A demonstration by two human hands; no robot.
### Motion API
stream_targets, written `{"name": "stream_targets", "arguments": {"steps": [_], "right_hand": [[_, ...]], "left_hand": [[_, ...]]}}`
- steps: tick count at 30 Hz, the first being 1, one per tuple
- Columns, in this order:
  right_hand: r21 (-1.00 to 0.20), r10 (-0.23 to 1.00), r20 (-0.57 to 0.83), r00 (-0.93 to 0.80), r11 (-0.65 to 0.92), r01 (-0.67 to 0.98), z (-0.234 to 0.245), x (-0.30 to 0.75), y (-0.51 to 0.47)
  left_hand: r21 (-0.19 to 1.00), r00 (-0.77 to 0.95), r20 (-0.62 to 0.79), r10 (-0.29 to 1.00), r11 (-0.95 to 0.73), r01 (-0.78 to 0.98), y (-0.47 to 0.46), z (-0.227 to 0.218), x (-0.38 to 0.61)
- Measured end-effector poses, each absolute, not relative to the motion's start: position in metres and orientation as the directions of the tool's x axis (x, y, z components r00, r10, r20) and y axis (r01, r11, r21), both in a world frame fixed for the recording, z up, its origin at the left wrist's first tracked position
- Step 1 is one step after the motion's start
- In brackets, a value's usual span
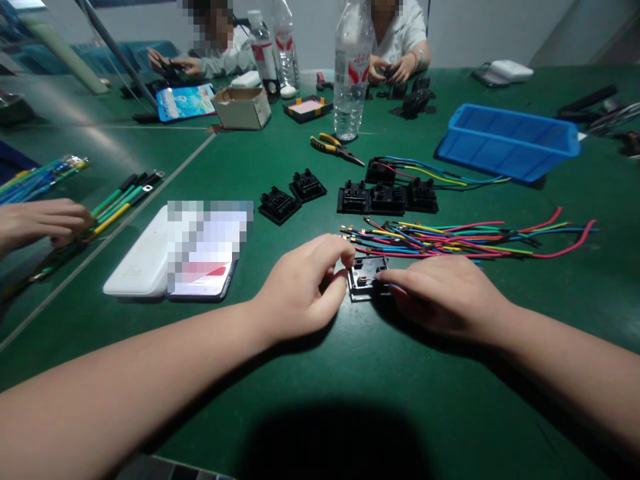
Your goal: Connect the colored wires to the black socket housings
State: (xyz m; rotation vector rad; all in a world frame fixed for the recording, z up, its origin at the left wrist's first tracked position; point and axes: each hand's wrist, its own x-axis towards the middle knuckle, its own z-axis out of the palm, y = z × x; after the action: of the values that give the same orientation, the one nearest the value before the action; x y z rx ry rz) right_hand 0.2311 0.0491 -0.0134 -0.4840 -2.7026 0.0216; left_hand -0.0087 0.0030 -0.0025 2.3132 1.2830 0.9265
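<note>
Head view: green table (290, 367) (grey wall (480, 33) beyond); left hand (305, 287) pinches module (364, 273); right hand (447, 293), grip unclear.

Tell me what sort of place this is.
Probably an electrical assembly workshop: the green worktable holds several black plastic modules, a bundle of colored wires and a pair of yellow-handled pliers.

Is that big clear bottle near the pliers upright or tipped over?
Upright: the bottle stands on its base, behind the pliers, its sides rising to narrowing shoulders.
</note>
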Motion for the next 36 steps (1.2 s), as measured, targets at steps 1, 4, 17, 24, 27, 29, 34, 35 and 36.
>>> {"name": "stream_targets", "arguments": {"steps": [1, 4, 17, 24, 27, 29, 34, 35, 36], "right_hand": [[-0.086, 0.333, 0.378, -0.864, 0.942, 0.326, -0.0126, 0.2308, 0.0490], [-0.089, 0.325, 0.381, -0.865, 0.945, 0.316, -0.0109, 0.2299, 0.0488], [-0.084, 0.319, 0.383, -0.867, 0.947, 0.311, -0.0114, 0.2303, 0.0486], [-0.062, 0.315, 0.387, -0.867, 0.947, 0.316, -0.0118, 0.2301, 0.0487], [-0.045, 0.312, 0.376, -0.872, 0.946, 0.320, -0.0109, 0.2302, 0.0482], [-0.036, 0.312, 0.373, -0.874, 0.946, 0.322, -0.0103, 0.2303, 0.0479], [-0.049, 0.325, 0.379, -0.866, 0.942, 0.332, -0.0101, 0.2305, 0.0478], [-0.050, 0.322, 0.383, -0.866, 0.943, 0.328, -0.0103, 0.2305, 0.0479], [-0.048, 0.318, 0.388, -0.865, 0.944, 0.325, -0.0107, 0.2305, 0.0481]], "left_hand": [[0.548, 0.402, 0.396, 0.825, -0.564, 0.617, 0.0020, -0.0014, -0.0090], [0.488, 0.484, 0.404, 0.776, -0.630, 0.604, 0.0001, 0.0009, -0.0094], [0.473, 0.517, 0.361, 0.776, -0.631, 0.615, 0.0011, 0.0047, -0.0091], [0.471, 0.526, 0.339, 0.780, -0.625, 0.623, 0.0004, 0.0051, -0.0099], [0.466, 0.528, 0.333, 0.781, -0.624, 0.628, 0.0001, 0.0058, -0.0097], [0.462, 0.530, 0.332, 0.780, -0.625, 0.629, 0.0003, 0.0066, -0.0092], [0.447, 0.541, 0.338, 0.770, -0.638, 0.628, 0.0013, 0.0083, -0.0082], [0.442, 0.545, 0.339, 0.767, -0.641, 0.627, 0.0013, 0.0085, -0.0082], [0.438, 0.549, 0.340, 0.764, -0.645, 0.626, 0.0011, 0.0086, -0.0082]]}}
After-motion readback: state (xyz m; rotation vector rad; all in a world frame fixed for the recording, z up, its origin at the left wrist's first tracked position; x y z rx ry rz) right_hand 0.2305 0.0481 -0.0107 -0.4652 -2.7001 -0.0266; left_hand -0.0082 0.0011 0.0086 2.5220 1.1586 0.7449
